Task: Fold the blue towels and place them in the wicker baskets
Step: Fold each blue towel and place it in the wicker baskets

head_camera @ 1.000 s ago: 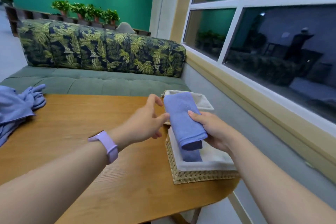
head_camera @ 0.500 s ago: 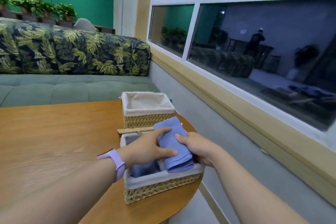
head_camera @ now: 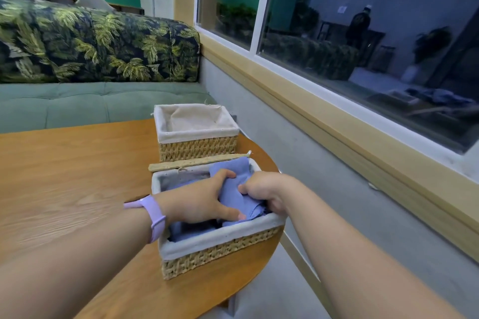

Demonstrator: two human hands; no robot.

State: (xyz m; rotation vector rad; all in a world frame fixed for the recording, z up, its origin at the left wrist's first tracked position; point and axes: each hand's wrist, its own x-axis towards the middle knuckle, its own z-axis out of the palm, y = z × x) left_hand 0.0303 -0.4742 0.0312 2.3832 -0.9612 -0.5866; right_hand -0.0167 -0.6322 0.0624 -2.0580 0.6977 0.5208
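A folded blue towel (head_camera: pixel 234 190) lies inside the near wicker basket (head_camera: pixel 220 254), along its right side, with its far end rising over the back rim. My left hand (head_camera: pixel 199 201) grips the towel from the left, thumb on its near end. My right hand (head_camera: pixel 261 190) grips it from the right, fingers curled down into the basket. More blue towel (head_camera: pixel 186 232) lies lower in the basket under my left hand. A second wicker basket (head_camera: pixel 197 146) with a white liner stands behind and holds nothing.
Both baskets stand at the right end of a wooden table (head_camera: pixel 64 176), close to its rounded edge. A flat wicker lid (head_camera: pixel 197 162) lies between them. A green sofa (head_camera: pixel 77 103) with leaf-print cushions runs behind the table. A window wall (head_camera: pixel 337 101) is on the right.
The towel has gone from above the basket down into it. Both hands followed it in and now grip it inside the rim. The camera turned right, so the towel pile on the left left view.
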